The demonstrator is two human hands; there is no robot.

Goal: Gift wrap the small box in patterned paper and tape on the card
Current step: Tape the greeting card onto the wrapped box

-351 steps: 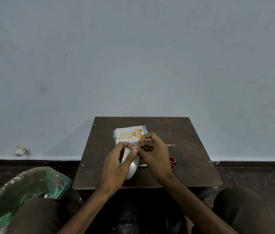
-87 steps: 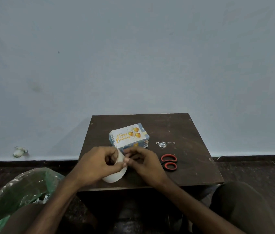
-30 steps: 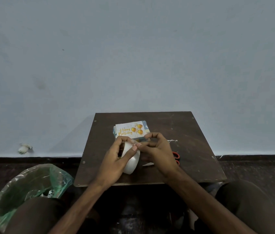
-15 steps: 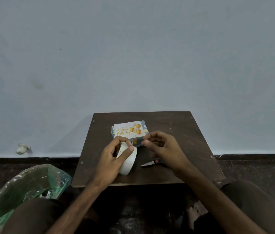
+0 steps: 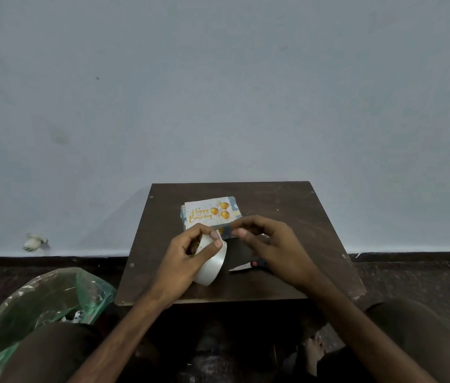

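Observation:
The small box, wrapped in blue patterned paper, sits in the middle of the dark wooden table. A white "Happy Birthday" card with orange balloons lies on top of it. My left hand grips a roll of clear tape just in front of the box. My right hand pinches the tape's free end, stretched a short way out to the right of the roll. The strip itself is barely visible.
Scissors lie on the table under my right hand, mostly hidden. A green plastic bag of scraps stands on the floor at the left. A pale wall rises right behind the table. My knees flank the table's near edge.
My right hand has drawn away from the roll to the right, pulling out a length of tape. The left hand keeps hold of the roll. The box and card stay put.

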